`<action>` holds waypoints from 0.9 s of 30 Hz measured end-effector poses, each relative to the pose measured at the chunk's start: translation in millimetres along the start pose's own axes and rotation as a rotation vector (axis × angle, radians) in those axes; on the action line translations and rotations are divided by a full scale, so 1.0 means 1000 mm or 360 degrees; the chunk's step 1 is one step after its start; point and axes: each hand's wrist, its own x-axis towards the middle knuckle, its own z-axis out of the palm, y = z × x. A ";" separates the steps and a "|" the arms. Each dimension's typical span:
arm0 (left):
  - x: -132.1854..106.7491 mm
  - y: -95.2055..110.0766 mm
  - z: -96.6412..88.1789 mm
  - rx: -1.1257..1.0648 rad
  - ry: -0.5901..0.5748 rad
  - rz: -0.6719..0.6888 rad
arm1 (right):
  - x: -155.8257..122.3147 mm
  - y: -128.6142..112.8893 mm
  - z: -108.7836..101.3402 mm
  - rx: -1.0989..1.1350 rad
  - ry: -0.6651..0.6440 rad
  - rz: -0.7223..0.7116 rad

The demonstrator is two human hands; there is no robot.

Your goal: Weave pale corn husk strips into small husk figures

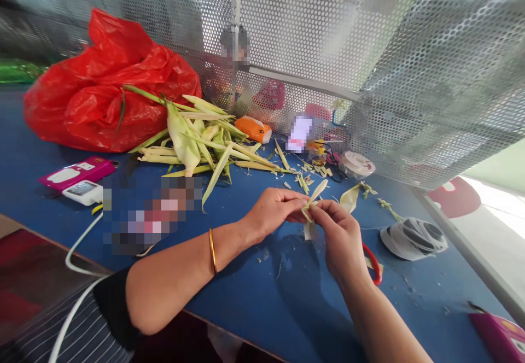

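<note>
Between my two hands is a small folded piece of corn husk [318,191], held above the blue table [250,303]. My left hand [279,209] pinches it from the left, with a gold bangle on that wrist. My right hand [334,223] grips the same piece from the right, thumb and fingers closed. The fingertips partly hide how the husk is folded. Under my right forearm shows a red looped handle [372,264], the rest of it covered. A spool of white thread [414,238] lies to the right, and a loose husk piece [350,198] sits just beyond my right hand.
A pile of corn husks [184,139] lies beside a large red plastic bag [110,89] at the back left. An orange packet [253,129], a lit phone [299,133] and a roll of tape [357,164] stand along the perforated metal screen [303,29]. A white cable [76,253] crosses the left edge.
</note>
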 end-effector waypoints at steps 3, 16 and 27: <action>0.001 -0.001 -0.001 0.0038 -0.0023 0.0057 | 0.000 -0.001 0.002 0.0034 -0.0001 0.0050; 0.004 -0.004 -0.002 0.0092 0.0039 0.0083 | 0.001 0.003 0.006 0.0047 -0.0033 0.0005; 0.006 -0.009 -0.006 0.0212 0.0027 0.0142 | 0.002 0.003 0.005 0.0063 -0.0053 -0.0023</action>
